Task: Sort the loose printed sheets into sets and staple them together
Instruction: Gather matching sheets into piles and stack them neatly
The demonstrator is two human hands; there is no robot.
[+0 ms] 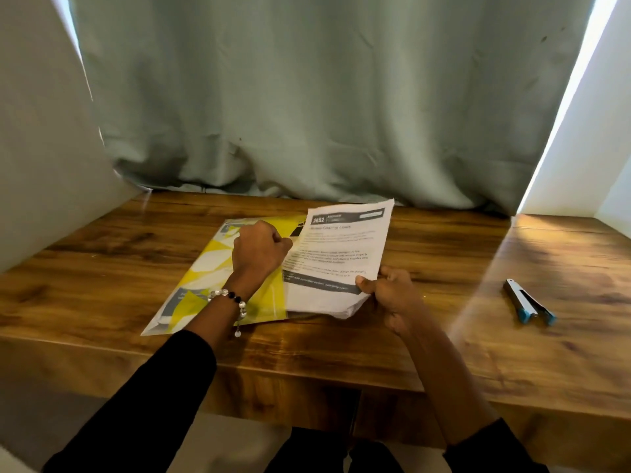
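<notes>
Curled printed sheets (pixel 336 254), glossy table (pixel 426 339)

Daylight is leaking in as bright, overexposed strips at both sides of the curtain (pixel 324 97), throwing a glaring band across the worktop (pixel 478 274) toward its right edge. The rest is sitting dim. Wide-angle distortion is bending the edges, and the printed text is reading soft.

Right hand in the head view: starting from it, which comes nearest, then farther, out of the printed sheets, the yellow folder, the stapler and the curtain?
1. Printed sheets, pinched in the right hand itself.
2. Yellow folder, flat on the table to its left.
3. Stapler, off to the right on the table.
4. Curtain, hanging behind the table.
</notes>
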